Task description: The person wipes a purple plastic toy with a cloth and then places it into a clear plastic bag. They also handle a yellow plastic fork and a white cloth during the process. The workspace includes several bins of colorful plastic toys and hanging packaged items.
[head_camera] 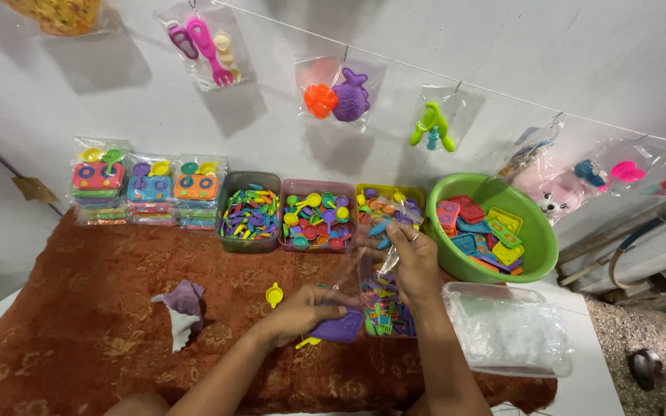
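Note:
My left hand [302, 310] rests on the brown patterned cloth [79, 308] and grips a purple plastic toy tray [341, 327], with a small yellow piece poking out beneath it. My right hand [408, 258] is raised above it and pinches the top of a clear plastic bag [364, 270] that hangs down toward the tray. A blue toy piece [380, 228] sits at my right fingertips. A small yellow toy pan [274, 294] lies on the cloth just left of my left hand.
Bins of small coloured toy pieces [250, 216] [318, 218] line the wall, with a green bowl of toy trays [537, 231] at right. Packed toy sets [148, 189] are stacked at left. A clear box of bags [506, 327] sits at right. A purple and white cloth [181, 306] lies at left.

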